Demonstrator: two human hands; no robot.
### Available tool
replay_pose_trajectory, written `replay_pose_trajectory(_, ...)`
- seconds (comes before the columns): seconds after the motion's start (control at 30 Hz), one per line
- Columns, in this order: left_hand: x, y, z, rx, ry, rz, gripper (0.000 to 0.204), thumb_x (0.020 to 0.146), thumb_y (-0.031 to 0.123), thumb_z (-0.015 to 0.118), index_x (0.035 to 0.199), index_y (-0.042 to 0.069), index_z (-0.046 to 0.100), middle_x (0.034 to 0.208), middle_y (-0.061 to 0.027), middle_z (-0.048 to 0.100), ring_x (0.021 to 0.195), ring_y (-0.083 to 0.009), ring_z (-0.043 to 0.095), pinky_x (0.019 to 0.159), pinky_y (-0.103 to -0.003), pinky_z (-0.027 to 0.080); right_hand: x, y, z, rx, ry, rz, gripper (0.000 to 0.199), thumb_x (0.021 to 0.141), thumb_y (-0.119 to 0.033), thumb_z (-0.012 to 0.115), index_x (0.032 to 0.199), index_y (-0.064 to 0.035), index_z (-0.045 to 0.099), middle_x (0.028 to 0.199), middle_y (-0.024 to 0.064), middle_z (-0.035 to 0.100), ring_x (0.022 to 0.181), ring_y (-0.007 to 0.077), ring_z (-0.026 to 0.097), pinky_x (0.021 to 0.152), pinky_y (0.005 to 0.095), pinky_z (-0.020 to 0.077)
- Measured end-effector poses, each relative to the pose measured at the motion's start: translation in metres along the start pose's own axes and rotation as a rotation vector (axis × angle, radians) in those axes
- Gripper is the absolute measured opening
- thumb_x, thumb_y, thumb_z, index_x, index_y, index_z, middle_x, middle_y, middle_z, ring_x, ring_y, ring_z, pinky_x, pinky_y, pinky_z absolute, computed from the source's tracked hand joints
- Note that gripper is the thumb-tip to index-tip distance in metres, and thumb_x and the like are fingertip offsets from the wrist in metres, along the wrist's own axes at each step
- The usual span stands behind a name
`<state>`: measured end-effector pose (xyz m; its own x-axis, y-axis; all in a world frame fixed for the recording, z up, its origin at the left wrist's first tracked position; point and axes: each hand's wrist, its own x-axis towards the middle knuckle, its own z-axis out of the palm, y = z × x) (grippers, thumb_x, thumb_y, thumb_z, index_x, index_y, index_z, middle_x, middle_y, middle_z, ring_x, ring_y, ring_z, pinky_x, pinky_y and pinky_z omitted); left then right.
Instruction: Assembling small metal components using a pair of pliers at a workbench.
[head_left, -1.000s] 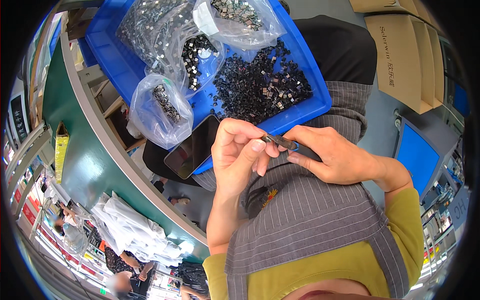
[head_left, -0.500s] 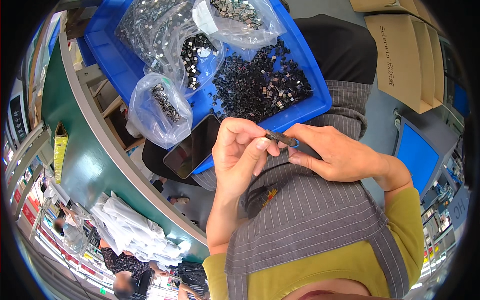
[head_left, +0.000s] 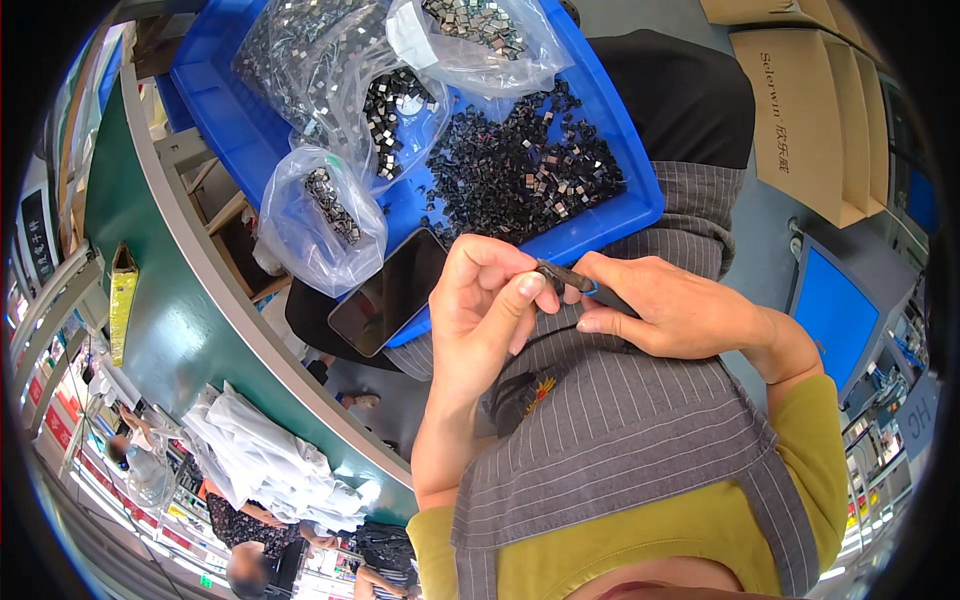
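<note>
Dark hand cutters [head_left: 578, 283] with a touch of blue near the pivot sit in my right hand [head_left: 672, 303], its fingers wrapped round the handles. Their jaws point left, toward the fingertips of my left hand [head_left: 482, 303]. Thumb and forefinger of that hand are pinched together at the jaw tips; whatever small piece they hold is mostly hidden. Just beyond both hands, a blue tray [head_left: 598, 222] carries a heap of small black parts [head_left: 515, 165] and clear plastic bags [head_left: 322, 215] of small dark and metallic pieces.
A dark phone [head_left: 388, 292] lies by the tray's near left corner. To the left curves a green table [head_left: 190, 310] with white cloth [head_left: 265, 455] on it. Cardboard boxes [head_left: 800, 120] and a blue-screened monitor [head_left: 835, 310] stand at right. Other people are at lower left.
Both hands stay close together at the cutters, with only a very slight shift. The tray, bags and phone look the same.
</note>
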<state>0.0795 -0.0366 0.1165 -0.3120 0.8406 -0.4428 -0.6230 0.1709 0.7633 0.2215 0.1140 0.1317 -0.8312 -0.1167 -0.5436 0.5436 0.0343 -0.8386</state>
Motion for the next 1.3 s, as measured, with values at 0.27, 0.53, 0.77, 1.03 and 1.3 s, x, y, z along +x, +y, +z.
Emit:
replay_pose_trajectory(0.27,-0.008,0.011,0.007,0.36,0.018,0.021,0.009,0.091,0.004,0.056,0.097,-0.001,0.053,0.077,-0.0083,0.06,0.058,-0.0084,0.054,0.049,-0.02,0.042,-0.005,-0.006,-0.003,0.075,-0.02,-0.028,0.028,0.093,-0.023,0.052,0.106,0.0012,0.045,0.1,0.0189,0.062,0.096,0.0397,0.058,0.079,0.0448,0.0456)
replay_pose_trajectory(0.53,-0.001,0.001,0.0,1.078,0.077,0.714,0.019,0.075,-0.004,0.067,0.093,-0.003,0.06,0.076,-0.0121,0.061,0.059,-0.023,0.061,0.05,-0.03,0.048,-0.005,-0.003,0.002,0.07,0.056,-0.104,0.029,0.091,-0.022,0.055,0.109,-0.0002,0.049,0.095,0.0171,0.064,0.092,0.0366,0.061,0.078,0.0407,0.0469)
replay_pose_trajectory(0.77,-0.003,0.018,0.002,0.074,-0.109,-0.166,0.027,0.099,0.016,0.042,0.121,0.0,0.044,0.074,-0.0079,0.059,0.05,-0.0051,0.047,0.045,-0.017,0.034,0.0,0.004,0.009,-0.063,0.198,-0.201,0.026,0.089,-0.015,0.056,0.108,0.001,0.047,0.097,0.0209,0.061,0.092,0.041,0.058,0.076,0.0453,0.0457)
replay_pose_trajectory(1.03,-0.003,0.004,0.014,-0.006,-0.087,0.084,0.027,0.099,0.011,0.041,0.124,0.0,0.042,0.069,-0.0059,0.055,0.049,-0.0033,0.042,0.044,-0.016,0.032,-0.002,-0.008,0.003,0.086,0.134,-0.174,0.027,0.09,-0.015,0.056,0.109,0.0023,0.047,0.097,0.0219,0.061,0.091,0.0414,0.058,0.075,0.0452,0.0456)
replay_pose_trajectory(1.3,-0.006,0.007,0.019,0.119,-0.064,0.168,0.031,0.099,0.01,0.042,0.128,-0.001,0.041,0.068,-0.0028,0.053,0.052,-0.0028,0.04,0.048,-0.016,0.031,-0.002,-0.002,0.003,0.118,0.068,-0.151,0.032,0.091,-0.024,0.056,0.106,0.003,0.047,0.092,0.0205,0.061,0.086,0.0388,0.06,0.071,0.042,0.046)
